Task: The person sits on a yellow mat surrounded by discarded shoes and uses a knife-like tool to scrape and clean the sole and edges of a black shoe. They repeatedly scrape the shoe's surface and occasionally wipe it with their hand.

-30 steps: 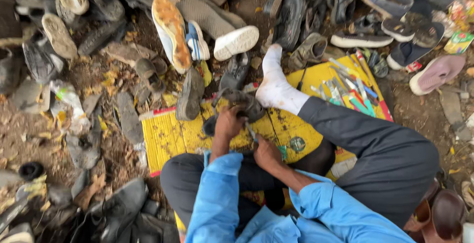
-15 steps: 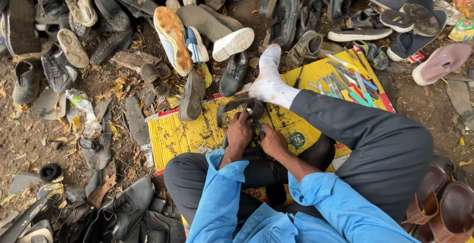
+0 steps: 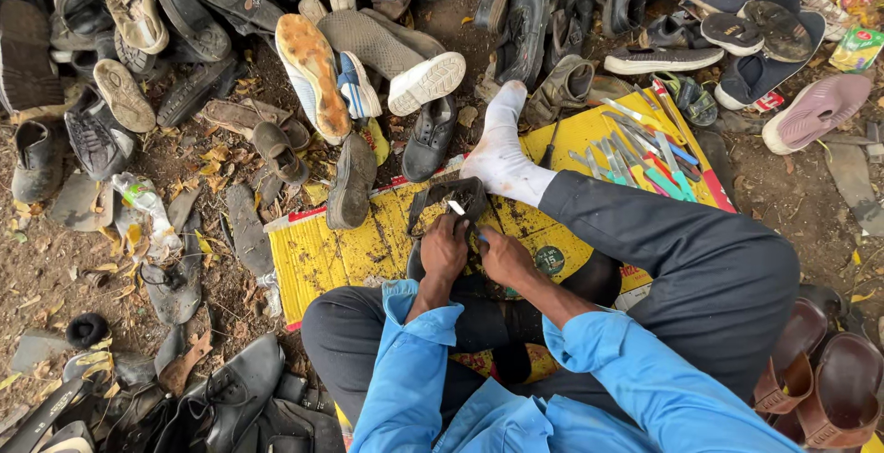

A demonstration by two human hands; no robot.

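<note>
Head view, looking down on a person seated cross-legged on the ground, blue sleeves and dark trousers.

Far left: heap of worn shoes [image 3: 110, 75] on bare dirt among dry leaves, soles up or lying sideways, apparently dumped rather than sorted. A crumpled plastic bottle [image 3: 143, 203] lies near them. Lower left, a black leather shoe [image 3: 230, 398] rests by the person's knee.

Centre-left: an orange-soled shoe [image 3: 313, 71] and a white-soled grey shoe [image 3: 401, 57] lie sole up, just beyond the yellow mat [image 3: 322, 255]. Mat is spread flat under the work, likely to keep the job and the tools off the dirt.

Centre: left hand [image 3: 444, 252] is curled down over the near edge of a dark shoe piece [image 3: 447, 203], fingers closed on it, seemingly pinning it to the mat. Piece lies flat on the mat, right in front of the knees, touching the white sock [image 3: 502, 154]; the outstretched foot appears to brace its far side. A small pale object shows on top of the piece; too small to identify.

Right hand [image 3: 502, 258] sits just beside the left, fingers bunched narrow at the piece's edge. Whether it grips a tool cannot be told.

Right: row of hand tools [image 3: 635, 154], some with bright handles, laid side by side on the mat, within reach of the right arm. Pink slipper [image 3: 815, 112] and brown sandals [image 3: 820, 379] lie off the mat.
</note>
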